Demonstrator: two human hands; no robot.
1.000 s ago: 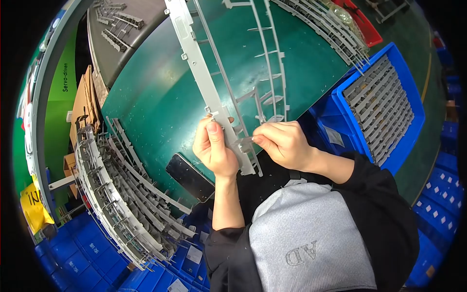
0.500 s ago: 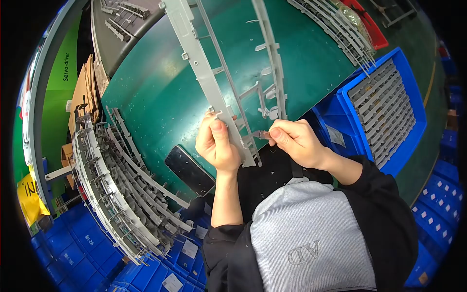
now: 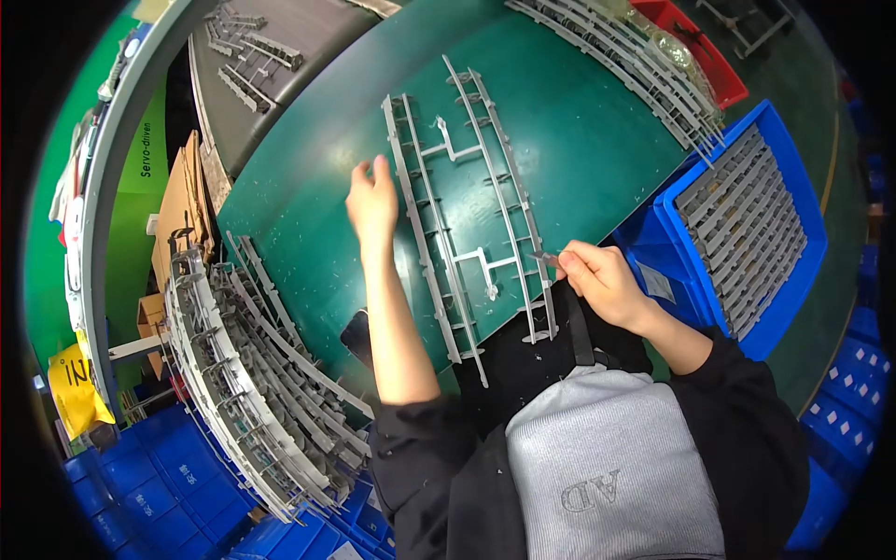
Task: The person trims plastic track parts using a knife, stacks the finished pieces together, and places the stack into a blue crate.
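A long grey plastic moulding, two slatted strips joined by thin crooked runners, lies on the green tabletop. Its near ends stick out past the front edge toward my lap. Just left of its far half, my left hand hovers with thumb and fingers apart, holding nothing. My right hand pinches a small knife, its blade pointing left at the right-hand strip. Partly behind my left forearm is a black phone.
Stacked grey mouldings stand at the left, with more at the far right table edge. A blue crate of grey strips sits at the right. Behind the table runs a dark conveyor carrying parts. A red bin is at the back right.
The moulding, earlier raised and tilted in my left hand, now lies flat on the table. My left hand has let go and moved up and left. My right hand keeps the knife.
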